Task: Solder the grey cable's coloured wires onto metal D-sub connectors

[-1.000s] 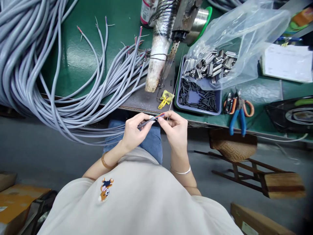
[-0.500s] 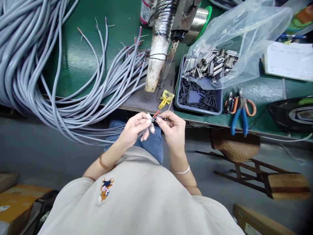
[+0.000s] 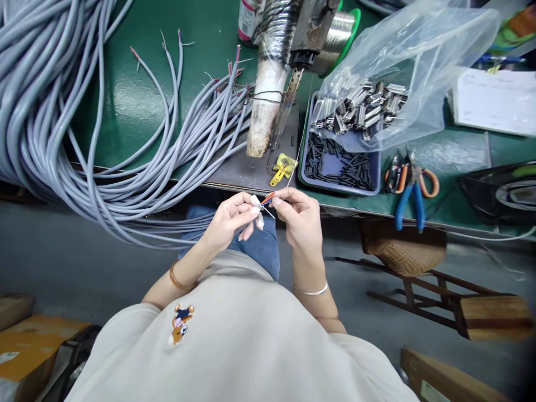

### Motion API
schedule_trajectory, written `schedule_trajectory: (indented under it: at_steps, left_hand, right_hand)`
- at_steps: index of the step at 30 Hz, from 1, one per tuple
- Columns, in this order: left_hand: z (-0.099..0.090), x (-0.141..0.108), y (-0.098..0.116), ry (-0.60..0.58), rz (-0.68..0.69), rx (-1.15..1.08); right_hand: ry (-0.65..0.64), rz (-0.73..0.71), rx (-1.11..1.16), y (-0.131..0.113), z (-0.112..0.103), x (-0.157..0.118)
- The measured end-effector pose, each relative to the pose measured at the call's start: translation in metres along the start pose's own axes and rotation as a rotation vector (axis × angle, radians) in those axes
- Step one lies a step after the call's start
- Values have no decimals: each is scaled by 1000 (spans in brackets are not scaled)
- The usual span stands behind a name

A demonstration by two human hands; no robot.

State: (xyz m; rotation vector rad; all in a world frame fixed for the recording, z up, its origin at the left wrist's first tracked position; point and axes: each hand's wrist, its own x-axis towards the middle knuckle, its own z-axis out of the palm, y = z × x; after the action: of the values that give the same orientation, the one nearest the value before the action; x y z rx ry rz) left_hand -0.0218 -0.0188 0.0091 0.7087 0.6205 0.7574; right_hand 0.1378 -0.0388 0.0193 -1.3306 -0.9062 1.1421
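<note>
My left hand pinches the end of a grey cable, with white coverings on some fingertips. Thin coloured wires, orange, red and blue among them, fan out of that end. My right hand has thumb and forefinger closed on the tips of these wires. One pale wire sticks out below, apart from the right fingers. Just above the hands, at the bench edge, lies a yellow clip-like piece. A large bundle of grey cables runs over the edge to my left.
A blue tray holds small black tubes and a plastic bag of metal connectors. Pliers lie right of it. A foil-wrapped tube and a solder spool stand behind. A wooden stool is at lower right.
My right hand has moved slightly right, away from the left. The coloured wires show more clearly between the hands, and the pale wire now points down and right. My left hand stays put.
</note>
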Motion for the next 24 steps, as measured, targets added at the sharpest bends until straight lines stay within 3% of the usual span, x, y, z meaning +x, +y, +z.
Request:
schedule_trajectory:
  at_steps: [6, 17, 24]
  left_hand:
    - [0, 0, 1, -1, -7, 2]
    - [3, 1, -6, 140, 61, 61]
    - [7, 6, -5, 225, 114, 105]
  right_hand:
    - [-6, -16, -61, 1, -3, 0]
    - [60, -314, -407, -6, -1, -15]
    - [-17, -232, -298, -3, -3, -12]
